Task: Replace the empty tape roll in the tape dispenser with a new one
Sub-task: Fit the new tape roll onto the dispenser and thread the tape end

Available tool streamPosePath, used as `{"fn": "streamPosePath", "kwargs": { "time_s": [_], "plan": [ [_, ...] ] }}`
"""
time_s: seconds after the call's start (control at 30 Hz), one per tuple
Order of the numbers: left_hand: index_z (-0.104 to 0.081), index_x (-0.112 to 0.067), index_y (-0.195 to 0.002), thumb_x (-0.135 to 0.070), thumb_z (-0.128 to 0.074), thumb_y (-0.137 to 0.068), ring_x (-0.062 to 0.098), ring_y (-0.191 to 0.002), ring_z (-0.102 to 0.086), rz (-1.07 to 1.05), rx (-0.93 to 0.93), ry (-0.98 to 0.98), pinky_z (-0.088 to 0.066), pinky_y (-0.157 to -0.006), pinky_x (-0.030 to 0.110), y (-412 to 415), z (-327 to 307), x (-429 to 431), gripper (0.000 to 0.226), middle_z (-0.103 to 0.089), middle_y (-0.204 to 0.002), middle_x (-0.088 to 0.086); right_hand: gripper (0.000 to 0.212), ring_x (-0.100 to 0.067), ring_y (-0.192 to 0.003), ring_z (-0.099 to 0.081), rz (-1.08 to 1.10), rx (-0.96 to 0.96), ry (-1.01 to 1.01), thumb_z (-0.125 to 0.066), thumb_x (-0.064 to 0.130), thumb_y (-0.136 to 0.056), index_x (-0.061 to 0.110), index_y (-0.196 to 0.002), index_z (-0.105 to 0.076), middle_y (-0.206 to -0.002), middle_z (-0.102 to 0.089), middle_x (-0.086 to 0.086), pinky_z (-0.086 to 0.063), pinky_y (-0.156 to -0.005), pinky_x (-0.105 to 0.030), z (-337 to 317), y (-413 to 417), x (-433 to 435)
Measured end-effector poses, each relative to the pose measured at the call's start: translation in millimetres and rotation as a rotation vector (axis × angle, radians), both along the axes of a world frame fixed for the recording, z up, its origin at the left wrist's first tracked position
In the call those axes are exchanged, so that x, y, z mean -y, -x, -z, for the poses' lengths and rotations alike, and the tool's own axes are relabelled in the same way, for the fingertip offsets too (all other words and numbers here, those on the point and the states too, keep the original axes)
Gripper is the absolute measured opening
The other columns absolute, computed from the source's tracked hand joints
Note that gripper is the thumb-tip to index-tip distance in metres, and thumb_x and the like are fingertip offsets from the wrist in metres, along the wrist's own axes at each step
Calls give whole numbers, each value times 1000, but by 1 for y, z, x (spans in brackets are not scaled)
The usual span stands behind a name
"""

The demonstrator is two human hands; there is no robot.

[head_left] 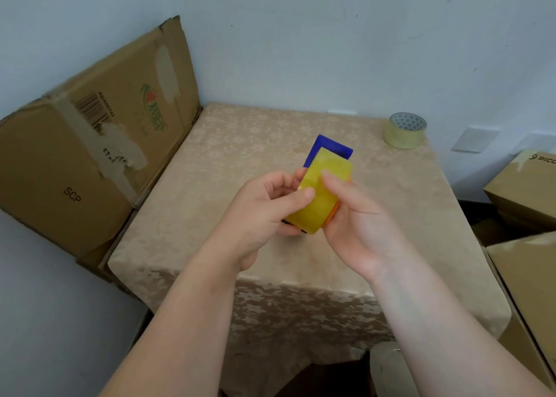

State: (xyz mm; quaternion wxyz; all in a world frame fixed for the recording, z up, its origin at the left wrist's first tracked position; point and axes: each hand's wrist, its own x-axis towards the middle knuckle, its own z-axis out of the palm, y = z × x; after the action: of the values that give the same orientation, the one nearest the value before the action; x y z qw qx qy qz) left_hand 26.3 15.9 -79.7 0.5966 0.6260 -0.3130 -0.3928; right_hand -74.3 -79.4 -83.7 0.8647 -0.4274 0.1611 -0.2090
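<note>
A blue tape dispenser [329, 148] carries a yellow tape roll [319, 198], seen edge-on, above the middle of the table [210, 186]. My left hand [264, 207] grips the roll and dispenser from the left, thumb lying across the yellow tape. My right hand [358, 216] holds the right side, index finger resting on top of the roll; an orange part [333, 211] shows under that hand. A second tape roll [404, 130], pale with little tape on it, stands at the table's far right corner.
The table has a beige patterned cloth. A large flattened cardboard box [90, 144] leans against the wall on the left. More cardboard boxes [526, 192] are stacked on the right, close to the table's edge.
</note>
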Motion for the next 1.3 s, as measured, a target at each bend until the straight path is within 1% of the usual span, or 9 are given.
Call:
{"fn": "streamPosePath", "kwargs": {
  "time_s": [0.1, 0.2, 0.37, 0.57, 0.67, 0.87, 0.97, 1.17, 1.3],
  "plan": [
    [-67, -13, -105, -28, -61, -87, 5, -76, -65, -50, -44, -21, -57, -79, 44, 1, 0, 2, 24, -68, -89, -4, 21, -16, -89, -67, 3, -13, 90, -59, 12, -83, 9, -103, -63, -93, -70, -4, -55, -77, -31, 1, -1, -3],
    [-66, -15, -100, -22, -67, -82, 7, -79, -66, 3, 5, 2, -56, -79, 42, -1, 1, 1, 18, -69, -87, -4, 31, -20, -92, -66, 21, -19, -42, -55, 20, -80, 7, -107, -63, -95, -70, -5, -54, -79, -34, 1, -1, 4],
    [-66, -18, -100, -20, -67, -70, 10, -80, -65, 60, 49, 37, -53, -69, 31, -3, 7, 2, 30, -69, -91, -4, 28, -20, -84, -70, 90, 7, -255, -54, 26, -79, 11, -82, -77, -88, -74, -3, -54, -79, -37, 4, 3, 13],
    [-63, -15, -96, -20, -67, -82, 9, -81, -66, 13, -48, 55, -55, -84, 42, -1, 6, 3, 15, -68, -85, -4, 43, -23, -103, -66, 48, -35, 93, -60, 19, -81, 4, -121, -56, -112, -69, -12, -52, -89, -36, 5, 2, 7],
    [-62, -10, -102, -25, -64, -82, 12, -89, -65, 0, -96, 81, -56, -85, 44, -2, 4, 3, 26, -66, -94, 1, 41, -21, -116, -61, 33, -39, 258, -58, 18, -82, 14, -122, -57, -124, -65, -10, -52, -91, -29, 4, 3, 4],
    [-65, -21, -97, -25, -61, -77, 12, -87, -66, 32, 37, 95, -57, -80, 40, -2, 3, 1, 21, -69, -90, -5, 45, -30, -121, -56, 55, -53, 139, -46, 37, -90, 7, -120, -60, -127, -62, -18, -44, -102, -42, 4, 2, 7],
    [-65, -20, -102, -20, -63, -83, 12, -92, -66, 18, 77, 78, -55, -85, 41, 0, 2, 1, 18, -70, -94, -6, 41, -31, -120, -56, 65, -52, 157, -46, 33, -91, 7, -120, -60, -128, -60, -19, -40, -105, -46, 6, 3, 10],
    [-62, -17, -99, -19, -57, -89, 9, -82, -65, -108, -5, 75, -57, -82, 46, 3, -2, 3, 11, -66, -88, -2, 39, -12, -109, -62, 30, -114, 412, -54, 26, -89, 14, -126, -57, -119, -68, -3, -50, -82, -21, 9, 4, 7],
    [-62, -19, -91, -20, -60, -87, 10, -82, -65, -74, -92, 79, -58, -79, 43, -2, -3, 0, 4, -66, -84, -4, 40, -8, -110, -60, 1, -114, 477, -55, 27, -87, 16, -125, -58, -120, -67, 1, -48, -84, -17, 6, 7, 6]
  ]
}}
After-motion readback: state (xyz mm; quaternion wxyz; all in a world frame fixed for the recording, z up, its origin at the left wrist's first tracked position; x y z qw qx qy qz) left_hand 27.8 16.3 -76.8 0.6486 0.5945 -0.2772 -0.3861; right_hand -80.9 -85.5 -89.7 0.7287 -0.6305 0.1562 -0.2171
